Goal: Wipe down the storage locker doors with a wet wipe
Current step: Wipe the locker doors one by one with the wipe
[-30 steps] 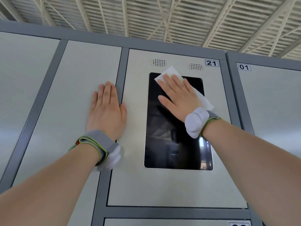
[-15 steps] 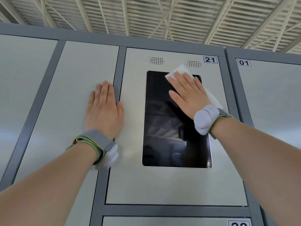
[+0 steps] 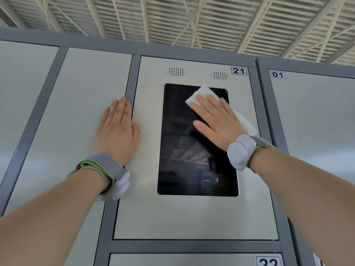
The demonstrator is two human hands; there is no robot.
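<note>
Locker door 21 (image 3: 146, 212) is pale grey with a black screen (image 3: 184, 146) set in its middle. My right hand (image 3: 217, 121) lies flat with straight fingers on the screen's upper right, pressing a white wet wipe (image 3: 201, 93) against it; the wipe's corners stick out above the fingertips and behind the wrist. My left hand (image 3: 117, 131) rests flat and open across the dark frame strip between door 21 and the plain door (image 3: 73, 116) to its left. Both wrists wear grey bands.
Door 01 (image 3: 317, 116) stands to the right, door 22 (image 3: 172, 260) below. Dark grey frame strips (image 3: 192, 245) separate the doors. Two speaker grilles (image 3: 175, 71) sit above the screen. A ribbed metal ceiling (image 3: 192, 20) runs overhead.
My right hand slid the wipe right along the screen's top, then back a little to the left and down. My left hand stayed pressed in place.
</note>
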